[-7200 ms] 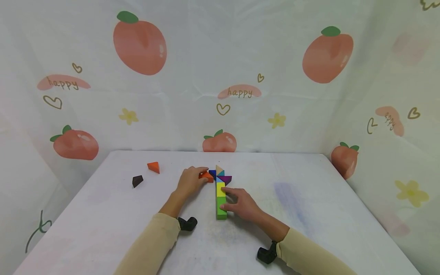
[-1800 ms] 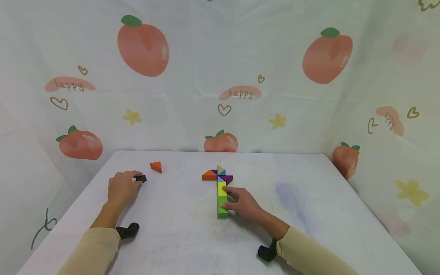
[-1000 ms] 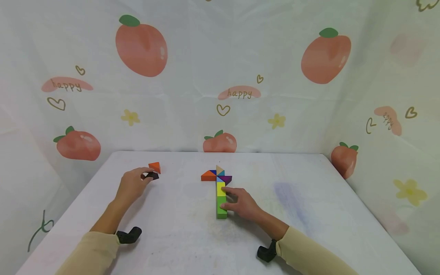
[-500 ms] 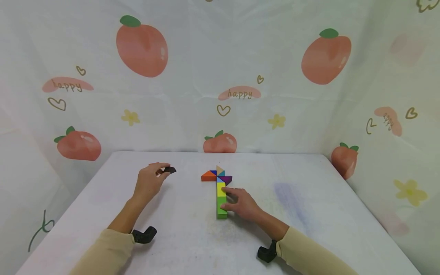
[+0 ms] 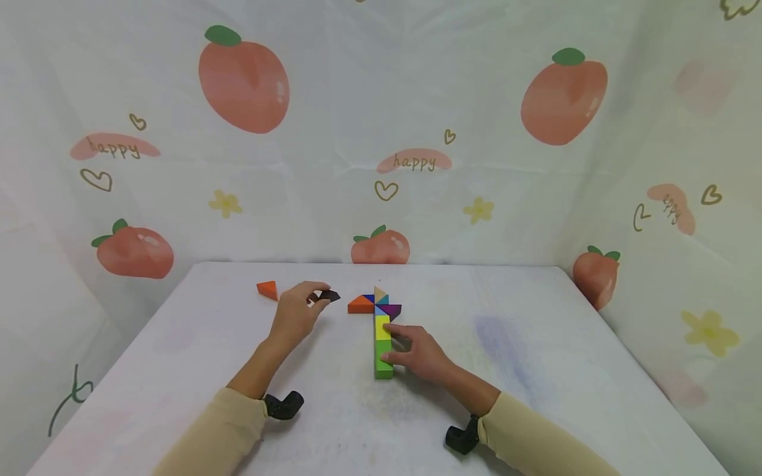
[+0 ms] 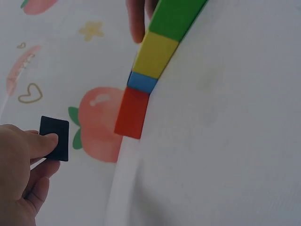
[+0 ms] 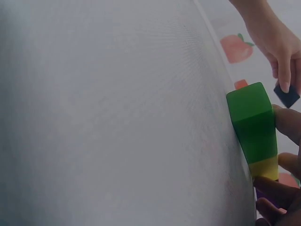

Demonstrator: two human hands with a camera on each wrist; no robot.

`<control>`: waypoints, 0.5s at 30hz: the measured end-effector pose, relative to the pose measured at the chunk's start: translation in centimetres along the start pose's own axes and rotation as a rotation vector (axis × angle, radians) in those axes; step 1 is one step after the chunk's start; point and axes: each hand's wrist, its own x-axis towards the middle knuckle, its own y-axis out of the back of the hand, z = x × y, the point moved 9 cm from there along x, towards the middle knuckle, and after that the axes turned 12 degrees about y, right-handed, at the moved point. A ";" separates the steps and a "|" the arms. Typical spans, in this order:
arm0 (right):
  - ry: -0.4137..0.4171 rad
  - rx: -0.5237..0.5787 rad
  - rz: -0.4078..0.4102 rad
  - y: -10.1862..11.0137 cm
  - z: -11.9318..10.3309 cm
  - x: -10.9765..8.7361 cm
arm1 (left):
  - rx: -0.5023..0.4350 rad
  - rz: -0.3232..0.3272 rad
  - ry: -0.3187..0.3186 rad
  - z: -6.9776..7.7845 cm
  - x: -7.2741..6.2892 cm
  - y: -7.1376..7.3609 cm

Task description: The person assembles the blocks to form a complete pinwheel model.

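Note:
In the head view my left hand pinches a black wooden block between thumb and fingers, above the table and left of a row of coloured blocks. The left wrist view shows this black block too. The row has a green block nearest me, then a yellow block. Beyond them sit an orange block on the left, a purple block on the right, and small blue, teal and tan triangles. My right hand touches the row's right side, fingertips on green and yellow.
A loose orange block lies on the white table at the far left, behind my left hand. A fruit-printed cloth hangs behind the table. A black wrist device sits at each cuff.
The left hand set the orange block against the row, then took the black block from the left. It has carried it right, past the loose orange block. The right hand has stayed put.

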 end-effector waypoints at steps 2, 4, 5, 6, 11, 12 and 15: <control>0.007 -0.001 0.001 0.0 -0.1 0.0 | 0.002 -0.014 0.002 0.1 0.0 -0.7; 0.009 -0.002 0.002 0.1 -0.1 0.0 | 0.008 -0.039 0.016 -0.1 0.0 -1.6; 0.011 -0.003 0.004 0.1 -0.2 0.0 | 0.015 -0.053 0.024 -0.1 -0.1 -2.1; 0.011 -0.002 0.005 0.1 -0.2 0.0 | 0.016 -0.064 0.029 -0.1 -0.1 -2.6; 0.005 -0.017 -0.002 0.1 -0.1 0.1 | 0.045 -0.113 0.061 0.1 -0.2 -4.5; 0.003 -0.018 -0.003 0.1 0.0 0.1 | 0.049 -0.123 0.070 0.1 -0.2 -4.9; -0.001 -0.022 -0.003 0.0 0.0 0.1 | 0.065 -0.155 0.106 0.0 -0.4 -6.0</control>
